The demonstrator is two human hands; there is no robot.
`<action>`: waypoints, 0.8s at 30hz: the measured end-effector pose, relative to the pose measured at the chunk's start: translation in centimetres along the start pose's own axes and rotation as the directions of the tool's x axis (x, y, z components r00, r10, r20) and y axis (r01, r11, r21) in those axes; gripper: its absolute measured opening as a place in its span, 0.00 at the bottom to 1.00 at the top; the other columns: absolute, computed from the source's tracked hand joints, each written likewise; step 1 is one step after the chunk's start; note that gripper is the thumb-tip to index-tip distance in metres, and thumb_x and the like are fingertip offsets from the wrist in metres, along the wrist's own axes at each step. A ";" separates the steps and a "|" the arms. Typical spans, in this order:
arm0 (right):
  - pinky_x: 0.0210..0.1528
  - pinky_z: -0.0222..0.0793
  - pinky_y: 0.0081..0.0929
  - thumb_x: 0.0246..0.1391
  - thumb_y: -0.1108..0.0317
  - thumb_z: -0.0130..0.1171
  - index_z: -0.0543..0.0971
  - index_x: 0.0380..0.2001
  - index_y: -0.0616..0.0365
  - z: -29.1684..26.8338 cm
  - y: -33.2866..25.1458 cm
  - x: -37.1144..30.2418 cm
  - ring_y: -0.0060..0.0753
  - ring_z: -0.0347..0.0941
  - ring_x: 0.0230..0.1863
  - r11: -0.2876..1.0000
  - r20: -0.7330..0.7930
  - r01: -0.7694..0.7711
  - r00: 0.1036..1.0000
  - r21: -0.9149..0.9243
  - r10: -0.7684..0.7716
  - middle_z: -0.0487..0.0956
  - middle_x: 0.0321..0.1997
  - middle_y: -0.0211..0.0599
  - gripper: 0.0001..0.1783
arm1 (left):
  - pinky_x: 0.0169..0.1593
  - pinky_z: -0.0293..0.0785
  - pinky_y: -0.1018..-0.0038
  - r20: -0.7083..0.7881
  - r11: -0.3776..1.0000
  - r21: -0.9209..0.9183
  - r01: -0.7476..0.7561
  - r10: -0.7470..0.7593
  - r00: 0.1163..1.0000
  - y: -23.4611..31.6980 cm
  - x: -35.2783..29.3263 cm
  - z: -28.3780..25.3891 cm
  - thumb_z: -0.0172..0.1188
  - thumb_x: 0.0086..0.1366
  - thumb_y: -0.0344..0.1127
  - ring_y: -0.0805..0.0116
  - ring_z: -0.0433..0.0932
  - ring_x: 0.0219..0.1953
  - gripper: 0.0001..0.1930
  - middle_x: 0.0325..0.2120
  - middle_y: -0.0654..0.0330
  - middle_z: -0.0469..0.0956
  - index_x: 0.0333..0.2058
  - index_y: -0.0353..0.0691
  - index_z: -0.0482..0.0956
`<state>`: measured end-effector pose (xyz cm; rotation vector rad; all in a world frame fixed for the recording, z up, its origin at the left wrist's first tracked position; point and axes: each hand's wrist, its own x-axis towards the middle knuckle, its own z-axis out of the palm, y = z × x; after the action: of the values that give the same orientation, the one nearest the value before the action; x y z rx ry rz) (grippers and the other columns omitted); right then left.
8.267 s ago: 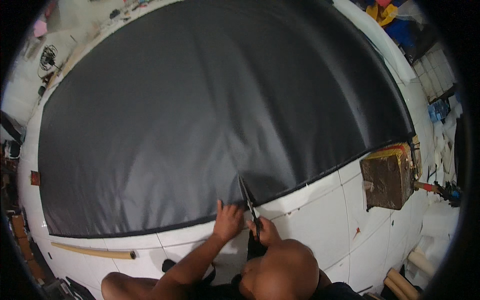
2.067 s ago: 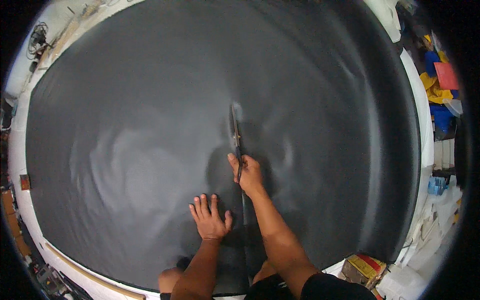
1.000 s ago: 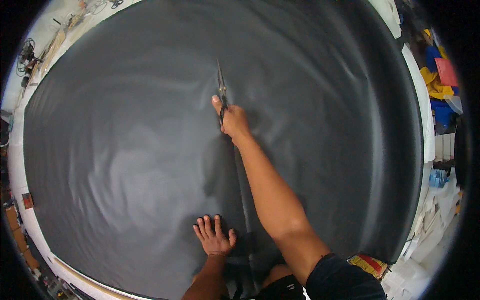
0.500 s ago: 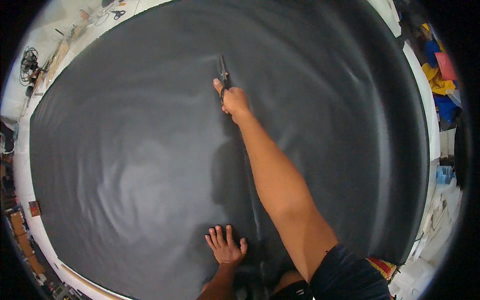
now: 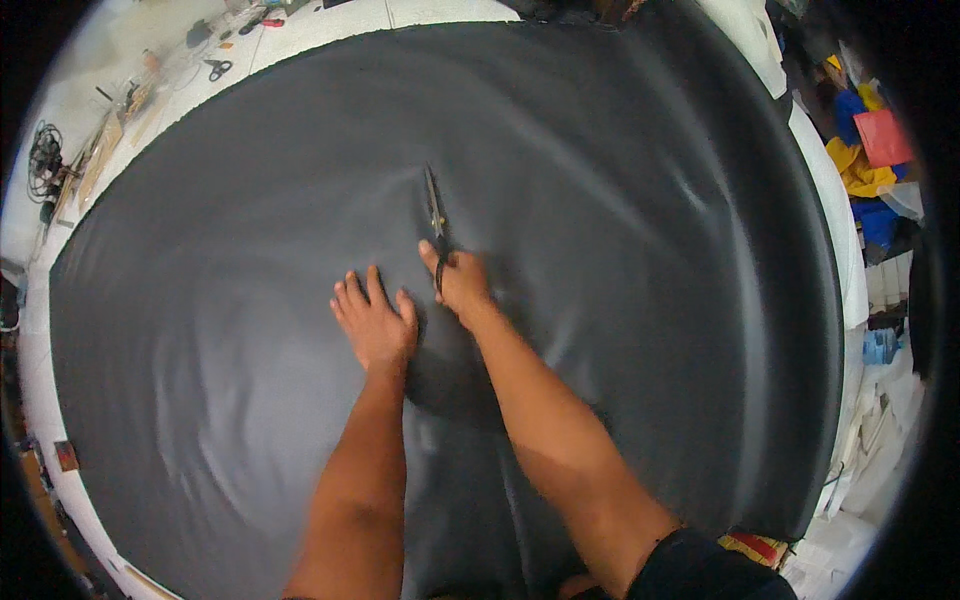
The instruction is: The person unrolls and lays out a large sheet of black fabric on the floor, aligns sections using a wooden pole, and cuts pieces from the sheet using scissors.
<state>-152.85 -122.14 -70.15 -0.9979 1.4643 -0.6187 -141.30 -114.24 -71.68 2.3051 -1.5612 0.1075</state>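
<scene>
A large sheet of smooth black leather-like material point(image 5: 250, 200) spreads across the work table, with soft wrinkles over it. My right hand point(image 5: 463, 285) is closed around the handles of a pair of scissors point(image 5: 435, 205), whose blades point away from me at the sheet. A cut line runs back from the scissors toward me, partly hidden by my right forearm. Just left of the scissors, my left hand point(image 5: 375, 320) lies flat on the sheet with its fingers spread.
At the far left of the white table point(image 5: 330, 25) lies a second pair of scissors point(image 5: 218, 70). Coiled black cable point(image 5: 45, 160) sits beyond the left edge. Yellow cloth point(image 5: 858, 170) and a pink item point(image 5: 883, 138) are heaped at the right. The sheet's right side curves into a roll.
My left hand has moved forward from near my body to beside the scissors. The view has shifted forward, so the scissors and right hand appear lower.
</scene>
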 end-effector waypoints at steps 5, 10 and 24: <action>0.32 0.69 0.34 0.53 0.37 0.58 0.74 0.19 0.61 -0.7 0.1 -0.4 0.34 0.73 0.22 0.996 0.025 -0.084 0.996 0.020 0.084 0.73 0.17 0.37 0.33 | 0.69 0.44 0.49 0.100 0.998 0.033 0.047 -0.050 0.994 0.7 -0.2 -0.1 0.51 0.62 0.48 0.42 0.52 0.67 0.30 0.61 0.43 0.60 0.60 0.42 0.64; 0.16 0.57 0.22 0.51 0.37 0.62 0.67 0.16 0.51 -0.2 -1.9 2.3 0.20 0.61 0.13 0.997 0.014 0.005 1.000 0.071 -0.006 0.66 0.13 0.26 0.31 | 0.68 0.44 0.48 0.134 0.998 0.017 0.066 -0.068 0.989 0.7 0.0 -0.4 0.52 0.61 0.47 0.42 0.52 0.66 0.30 0.61 0.43 0.60 0.60 0.42 0.65; 0.19 0.61 0.29 0.52 0.39 0.62 0.67 0.13 0.55 2.1 -8.9 13.2 0.28 0.65 0.12 0.992 0.007 -0.001 1.000 0.122 0.000 0.67 0.13 0.31 0.32 | 0.68 0.43 0.45 0.185 0.996 -0.017 0.082 -0.077 0.980 0.3 0.4 -0.2 0.53 0.60 0.46 0.38 0.50 0.67 0.29 0.61 0.41 0.59 0.59 0.41 0.66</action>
<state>-147.94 -137.45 -69.77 -0.9031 1.4030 -0.6952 -141.40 -114.62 -71.34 2.4129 -1.5425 -0.1486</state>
